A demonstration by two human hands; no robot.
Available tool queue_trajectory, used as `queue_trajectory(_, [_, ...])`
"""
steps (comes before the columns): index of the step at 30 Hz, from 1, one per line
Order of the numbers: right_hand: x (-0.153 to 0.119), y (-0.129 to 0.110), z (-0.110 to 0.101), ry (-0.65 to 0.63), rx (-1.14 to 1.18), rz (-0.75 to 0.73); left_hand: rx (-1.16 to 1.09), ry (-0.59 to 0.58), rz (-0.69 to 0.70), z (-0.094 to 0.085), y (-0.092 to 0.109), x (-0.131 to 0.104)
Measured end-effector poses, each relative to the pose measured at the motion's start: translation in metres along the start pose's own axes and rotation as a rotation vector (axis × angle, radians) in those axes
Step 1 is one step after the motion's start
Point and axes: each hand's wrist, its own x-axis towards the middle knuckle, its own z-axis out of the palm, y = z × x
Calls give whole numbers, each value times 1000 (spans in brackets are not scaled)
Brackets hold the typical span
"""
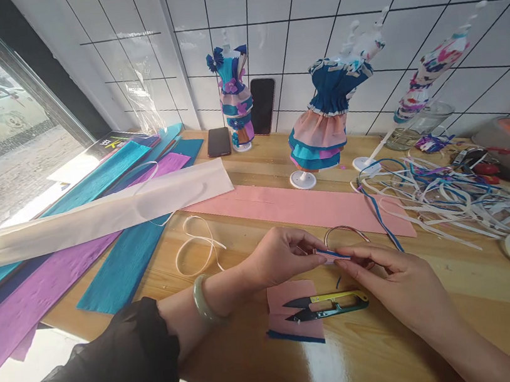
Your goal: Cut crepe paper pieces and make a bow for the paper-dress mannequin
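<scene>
Between my two hands is a small pink paper strip with a blue edge. My left hand pinches its left end, thumb and fingers together. At its right end, my right hand grips it between thumb and fingertips. Just below lies a pink crepe paper piece with a blue lower edge. Yellow-handled thread snips rest on that piece, blades pointing left. A thin loop of cord lies behind my fingers. A small blue scrap is under the held strip.
A long pink paper strip crosses the table behind my hands. White, purple and teal strips overlap at left. Paper-dressed mini mannequins stand by the tiled wall, near phones. Tangled ribbons lie at right.
</scene>
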Motion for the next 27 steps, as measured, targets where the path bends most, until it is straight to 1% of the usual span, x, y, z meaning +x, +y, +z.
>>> queue_trajectory(2, [0,2,0,-7,-3,-10,43,9,7,-1,0,0])
queue_trajectory(7, [-1,4,0,-58,23,20,51,-13,22,-2,3,-1])
queue_trajectory(12, [0,3,-1,-107,86,110,74,-49,37,-4,6,-1])
queue_trajectory(17, [2,2,-2,-164,211,220,72,-79,58,-7,6,0])
queue_trajectory(23, [2,1,-3,-251,241,212,-13,-124,27,-9,6,0])
queue_trajectory(27, [3,0,-4,-273,263,214,-53,-154,4,-10,5,0])
